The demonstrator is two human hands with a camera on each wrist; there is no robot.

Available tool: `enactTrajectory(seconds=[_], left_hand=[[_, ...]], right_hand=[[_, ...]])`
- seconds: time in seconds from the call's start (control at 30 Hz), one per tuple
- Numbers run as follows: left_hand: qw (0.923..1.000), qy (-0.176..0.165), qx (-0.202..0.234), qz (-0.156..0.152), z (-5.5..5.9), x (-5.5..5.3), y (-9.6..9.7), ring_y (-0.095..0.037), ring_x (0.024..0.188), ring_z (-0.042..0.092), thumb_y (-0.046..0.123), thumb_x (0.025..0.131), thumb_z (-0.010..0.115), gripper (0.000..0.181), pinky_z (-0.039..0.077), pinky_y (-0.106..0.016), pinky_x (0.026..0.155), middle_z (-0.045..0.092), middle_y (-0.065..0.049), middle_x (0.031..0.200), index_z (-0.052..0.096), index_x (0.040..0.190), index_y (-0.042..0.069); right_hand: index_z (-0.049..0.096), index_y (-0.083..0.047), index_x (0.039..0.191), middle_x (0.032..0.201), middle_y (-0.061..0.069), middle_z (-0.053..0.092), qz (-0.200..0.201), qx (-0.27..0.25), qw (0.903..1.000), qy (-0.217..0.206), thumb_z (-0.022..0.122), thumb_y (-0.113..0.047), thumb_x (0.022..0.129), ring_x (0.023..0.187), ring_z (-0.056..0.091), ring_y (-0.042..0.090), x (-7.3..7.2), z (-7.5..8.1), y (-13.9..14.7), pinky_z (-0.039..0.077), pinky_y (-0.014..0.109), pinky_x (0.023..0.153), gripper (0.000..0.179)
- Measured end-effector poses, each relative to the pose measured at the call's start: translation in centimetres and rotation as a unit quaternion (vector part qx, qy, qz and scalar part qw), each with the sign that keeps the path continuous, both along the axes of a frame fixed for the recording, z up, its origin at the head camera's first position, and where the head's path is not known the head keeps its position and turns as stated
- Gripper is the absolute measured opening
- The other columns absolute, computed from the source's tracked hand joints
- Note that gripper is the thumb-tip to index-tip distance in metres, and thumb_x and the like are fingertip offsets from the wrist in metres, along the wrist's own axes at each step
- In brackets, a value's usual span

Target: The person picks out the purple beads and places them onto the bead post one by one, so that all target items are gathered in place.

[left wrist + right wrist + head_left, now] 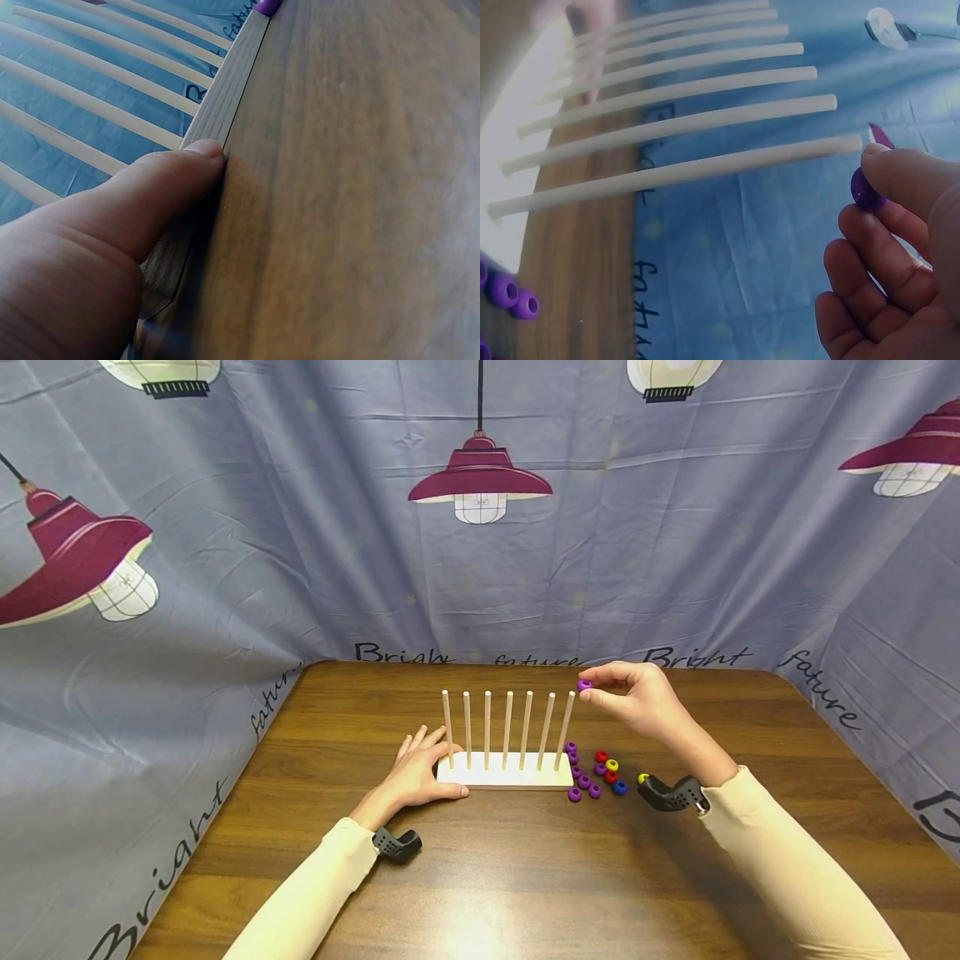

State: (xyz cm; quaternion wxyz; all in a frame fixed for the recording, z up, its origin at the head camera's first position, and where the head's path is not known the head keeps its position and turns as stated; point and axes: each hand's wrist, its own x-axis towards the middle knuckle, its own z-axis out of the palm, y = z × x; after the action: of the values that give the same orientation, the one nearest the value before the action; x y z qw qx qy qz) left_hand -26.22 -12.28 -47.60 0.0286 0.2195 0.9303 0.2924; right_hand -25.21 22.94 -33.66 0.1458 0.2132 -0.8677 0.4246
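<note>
A pale wooden peg board (517,779) with a row of several upright pegs lies on the table. My left hand (416,774) grips its left end, the thumb (176,184) along the front edge and the index finger by the back corner. Up at the height of the peg tops, my right hand (637,700) pinches a purple bead (585,685) between thumb and fingertips. That bead is just right of the tip of the rightmost peg (690,171), apart from it. All the pegs are bare.
Several loose purple beads (583,782) lie by the board's right end. Beside them are red beads (602,756), a yellow bead (612,765) and a blue bead (620,787). Another yellow bead (642,778) lies near the right wrist strap. Behind the brown table (360,710) hangs a printed curtain (360,568).
</note>
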Motion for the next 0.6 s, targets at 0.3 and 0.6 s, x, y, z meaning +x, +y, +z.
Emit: enactTrajectory(seconds=[0.3, 0.6], left_hand=[[1.0000, 0.001, -0.003, 0.002, 0.09, -0.03, 0.02, -0.049, 0.156, 0.017, 0.048, 0.073, 0.085, 0.068, 0.008, -0.064, 0.127, 0.035, -0.021, 0.164, 0.066, 0.131, 0.019], [1.0000, 0.002, -0.001, -0.001, 0.01, 0.00, 0.00, -0.049, 0.156, 0.017, 0.048, 0.073, 0.085, 0.066, 0.007, -0.065, 0.127, 0.035, -0.021, 0.164, 0.067, 0.130, 0.019]], right_hand=[[0.078, -0.001, 0.108, 0.103, 0.020, 0.078, 0.001, 0.005, 1.0000, -0.002, 0.079, -0.008, 0.087, 0.082, 0.063, -0.014, 0.13, 0.83, -0.47, 0.051, 0.007, 0.074, 0.022], [0.077, -0.001, 0.108, 0.103, 0.020, 0.078, 0.014, 0.010, 0.9999, 0.003, 0.078, -0.005, 0.087, 0.085, 0.064, -0.014, 0.19, 0.96, -0.81, 0.052, 0.007, 0.078, 0.021]])
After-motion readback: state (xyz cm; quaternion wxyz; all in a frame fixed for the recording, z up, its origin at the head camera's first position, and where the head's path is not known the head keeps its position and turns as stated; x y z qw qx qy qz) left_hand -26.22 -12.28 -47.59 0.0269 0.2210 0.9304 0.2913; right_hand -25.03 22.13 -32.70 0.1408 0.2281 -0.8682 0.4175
